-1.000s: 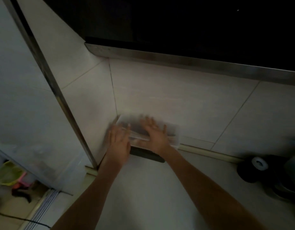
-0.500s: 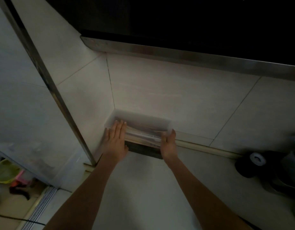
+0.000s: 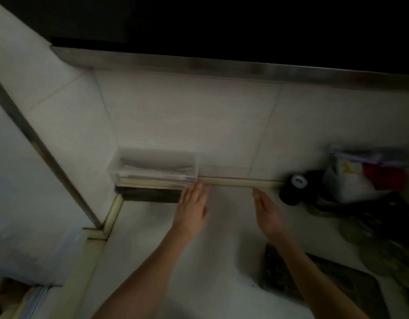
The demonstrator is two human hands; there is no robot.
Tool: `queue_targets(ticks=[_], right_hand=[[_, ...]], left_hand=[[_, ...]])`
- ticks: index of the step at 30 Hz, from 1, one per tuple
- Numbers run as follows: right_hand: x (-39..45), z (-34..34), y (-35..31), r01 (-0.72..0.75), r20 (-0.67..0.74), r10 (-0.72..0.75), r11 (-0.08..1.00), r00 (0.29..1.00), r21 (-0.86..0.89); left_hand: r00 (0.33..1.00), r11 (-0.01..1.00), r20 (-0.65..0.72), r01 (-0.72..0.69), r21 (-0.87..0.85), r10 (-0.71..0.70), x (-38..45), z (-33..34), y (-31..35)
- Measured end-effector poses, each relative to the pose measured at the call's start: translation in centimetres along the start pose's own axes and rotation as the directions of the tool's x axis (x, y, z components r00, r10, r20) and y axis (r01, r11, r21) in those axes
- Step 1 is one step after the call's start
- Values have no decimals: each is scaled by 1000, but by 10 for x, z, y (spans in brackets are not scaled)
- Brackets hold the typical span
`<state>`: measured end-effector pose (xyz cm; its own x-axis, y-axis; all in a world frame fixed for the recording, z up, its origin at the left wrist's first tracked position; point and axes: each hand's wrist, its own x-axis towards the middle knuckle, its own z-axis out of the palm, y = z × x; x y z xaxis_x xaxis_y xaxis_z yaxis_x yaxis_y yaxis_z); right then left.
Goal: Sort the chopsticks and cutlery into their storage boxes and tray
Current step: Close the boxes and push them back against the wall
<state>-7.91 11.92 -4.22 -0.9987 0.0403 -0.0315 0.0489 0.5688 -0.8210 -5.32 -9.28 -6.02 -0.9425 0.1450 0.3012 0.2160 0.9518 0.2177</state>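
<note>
A clear plastic storage box (image 3: pixel 152 166) sits in the counter's back left corner against the tiled wall, stacked on a dark box (image 3: pixel 150 195). Long pale pieces lie inside the clear box; the dim light hides what they are. My left hand (image 3: pixel 193 209) lies flat on the counter with straight fingers, its fingertips just by the clear box's right front corner. My right hand (image 3: pixel 266 211) hovers open to the right, edge-on with straight fingers, holding nothing and apart from the boxes.
A black tape roll (image 3: pixel 294 187) stands at the back right beside a plastic bag (image 3: pixel 350 176) with red contents. Dark items and round discs (image 3: pixel 380 245) crowd the right side. A dark tray (image 3: pixel 332 279) lies at the front right. The white counter (image 3: pixel 175 261) stretches between.
Both hands have let go of the clear box and moved right and back from it. The camera view has shifted right, bringing the clutter and the dark tray into view.
</note>
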Motion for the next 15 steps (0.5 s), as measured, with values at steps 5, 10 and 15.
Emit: queue_targets(ticks=[5, 10, 15], right_hand=[[-56, -86, 79, -219, -317, 110, 917, 942, -333], [-109, -127, 135, -622, -490, 470, 755, 734, -207], [-117, -130, 158, -604, -430, 470, 755, 771, -257]], left_hand=[[930, 940, 174, -296, -170, 325, -10, 33, 94], [759, 854, 392, -467, -229, 520, -30, 54, 153], [733, 847, 434, -502, -174, 523, -38, 66, 163]])
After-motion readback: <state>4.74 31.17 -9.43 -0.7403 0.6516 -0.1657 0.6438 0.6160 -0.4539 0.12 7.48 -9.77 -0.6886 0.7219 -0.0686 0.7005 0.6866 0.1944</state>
